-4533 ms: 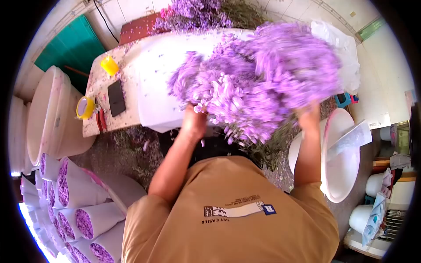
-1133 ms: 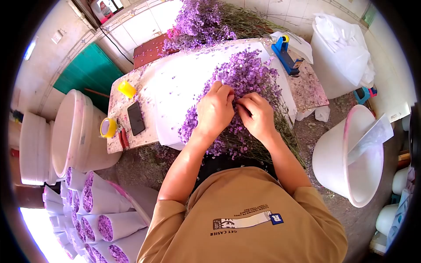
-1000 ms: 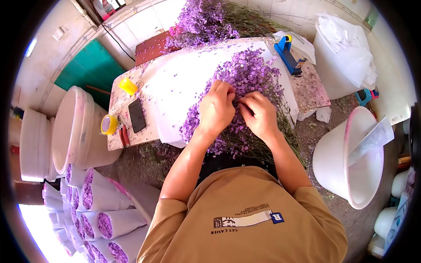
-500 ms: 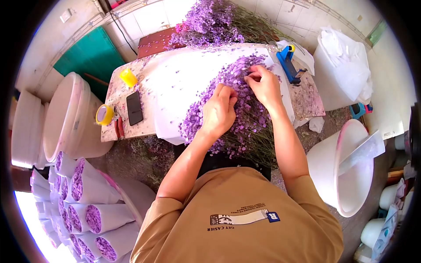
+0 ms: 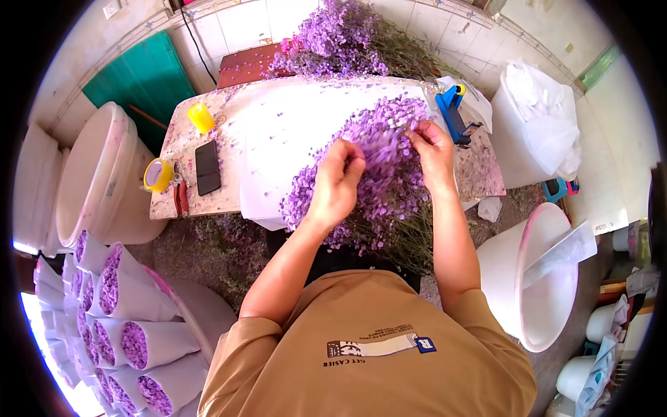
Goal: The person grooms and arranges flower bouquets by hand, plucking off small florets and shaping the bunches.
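Note:
A loose bunch of small purple flowers on thin green stems lies over the front edge of the table, partly on white paper. My left hand is at the left side of the bunch, fingers curled and thumb against them; anything between them is too small to make out. On the bunch's right side, my right hand pinches a flower sprig between thumb and fingertips. Blossoms between the two hands are blurred by motion.
On the table's left are a phone, yellow tape rolls and red-handled pliers. A blue tape dispenser stands right. More flowers lie behind. White tubs flank me; paper-wrapped bunches fill the lower left.
My hands have moved apart: the left a little left, the right to the right and slightly down. Flowers between them have shifted. The whole view has moved slightly.

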Action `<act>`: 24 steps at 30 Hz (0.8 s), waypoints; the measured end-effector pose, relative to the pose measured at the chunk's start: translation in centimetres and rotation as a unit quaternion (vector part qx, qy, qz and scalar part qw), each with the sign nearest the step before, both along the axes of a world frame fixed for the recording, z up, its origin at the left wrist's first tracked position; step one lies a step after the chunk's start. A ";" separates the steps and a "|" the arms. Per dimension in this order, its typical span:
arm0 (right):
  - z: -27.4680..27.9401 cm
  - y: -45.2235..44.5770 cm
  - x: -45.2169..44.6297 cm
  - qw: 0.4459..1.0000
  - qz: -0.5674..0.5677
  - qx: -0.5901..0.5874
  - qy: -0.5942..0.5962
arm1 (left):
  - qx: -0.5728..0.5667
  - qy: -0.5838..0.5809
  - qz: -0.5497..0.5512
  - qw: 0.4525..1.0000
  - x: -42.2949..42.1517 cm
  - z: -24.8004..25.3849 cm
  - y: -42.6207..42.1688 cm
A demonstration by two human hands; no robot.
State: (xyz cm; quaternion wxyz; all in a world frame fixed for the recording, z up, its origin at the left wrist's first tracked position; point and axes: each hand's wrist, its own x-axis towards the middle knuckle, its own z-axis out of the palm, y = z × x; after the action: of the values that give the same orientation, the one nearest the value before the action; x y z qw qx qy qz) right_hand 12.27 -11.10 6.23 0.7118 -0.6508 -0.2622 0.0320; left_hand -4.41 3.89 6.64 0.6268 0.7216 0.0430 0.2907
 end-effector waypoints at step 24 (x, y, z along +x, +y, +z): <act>0.7 -0.4 -1.4 0.992 0.013 0.085 0.094 | -0.312 0.049 -0.165 0.935 4.9 7.0 1.5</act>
State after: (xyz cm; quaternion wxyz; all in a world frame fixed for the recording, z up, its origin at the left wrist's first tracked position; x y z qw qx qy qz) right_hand 10.86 -11.55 6.92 0.7855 -0.5787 -0.2044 0.0795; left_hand 0.51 5.41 13.62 0.8564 0.5004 0.0427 0.1196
